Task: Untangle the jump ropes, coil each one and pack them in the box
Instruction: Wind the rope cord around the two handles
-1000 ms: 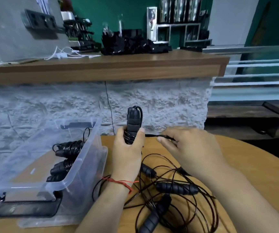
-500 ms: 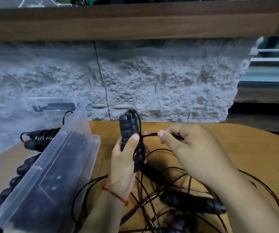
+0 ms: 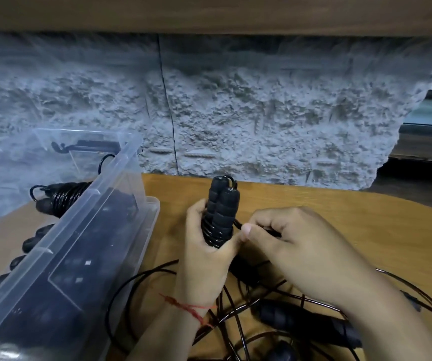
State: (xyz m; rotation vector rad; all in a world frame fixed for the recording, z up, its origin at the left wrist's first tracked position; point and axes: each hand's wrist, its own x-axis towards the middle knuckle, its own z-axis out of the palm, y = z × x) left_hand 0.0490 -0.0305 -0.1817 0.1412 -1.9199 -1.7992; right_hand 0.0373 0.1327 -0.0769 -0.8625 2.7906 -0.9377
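Two foam handles [image 3: 221, 204] are standing upright at frame centre, the left hand [image 3: 207, 246] curling tightly round them and the wraps at their base. The right hand [image 3: 295, 246] is pinching the cord [image 3: 237, 225] just beside them. I am worrying that the trailing cord, running into the tangle [image 3: 235, 312] on the desk [image 3: 340, 204], is going to snag the loose handle [image 3: 300, 319] and pull the wraps slack. I am not making out its path under the right hand. The clear box [image 3: 121, 178] at left is blurring its coiled ropes [image 3: 61, 196], and the bottom edge is cutting the tangle off.
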